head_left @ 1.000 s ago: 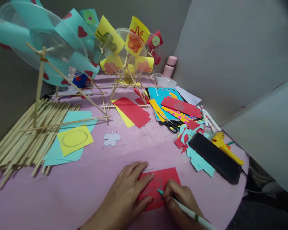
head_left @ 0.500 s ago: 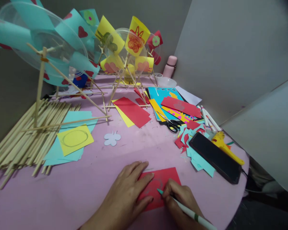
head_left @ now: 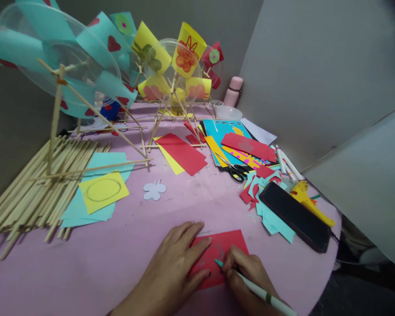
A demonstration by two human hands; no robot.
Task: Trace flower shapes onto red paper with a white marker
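Observation:
A red paper rectangle [head_left: 227, 243] lies on the pink table [head_left: 118, 245] near its front edge. My left hand [head_left: 176, 267] lies flat on the paper's left part, fingers spread. My right hand [head_left: 246, 274] is closed round a white pen with a teal tip [head_left: 250, 287]. The tip touches the red paper, where a faint drawn outline shows.
A pile of wooden sticks [head_left: 36, 184] lies at the left, beside yellow paper [head_left: 103, 191] on teal sheets. A white flower cut-out [head_left: 154, 190], scissors [head_left: 235, 170], a black phone [head_left: 294, 215], a yellow glue gun [head_left: 307, 199] and paper scraps lie around. Stick-and-paper wheels [head_left: 174, 66] stand behind.

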